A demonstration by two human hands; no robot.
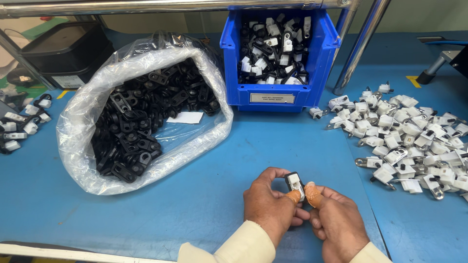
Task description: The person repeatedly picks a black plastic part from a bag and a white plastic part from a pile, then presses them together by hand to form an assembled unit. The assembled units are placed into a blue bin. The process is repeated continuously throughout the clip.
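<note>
From the head camera, you see your two hands close together near the front edge of the blue tabletop (204, 195). Your left hand (268, 207) and your right hand (336, 224) are both curled, and together they pinch one small black-and-white plastic part (294, 184). The part sits up between your thumbs and fingers, just above the table. Orange finger covers (312, 195) are on the fingertips that press on the part. Your hands touch each other.

Toward the left side of the tabletop lies a big clear plastic bag (83, 122), open and full of black plastic pieces (141, 126). A small white paper slip (186, 117) lies inside the bag's mouth. At the back edge stands a blue bin (321, 48) filled with mixed black and white parts. Along the right edge lies a wide pile of white parts (409, 136) with little metal bits. At the far left edge lie a few more black-and-white parts (24, 124). A black box (68, 48) sits at the back left corner.
</note>
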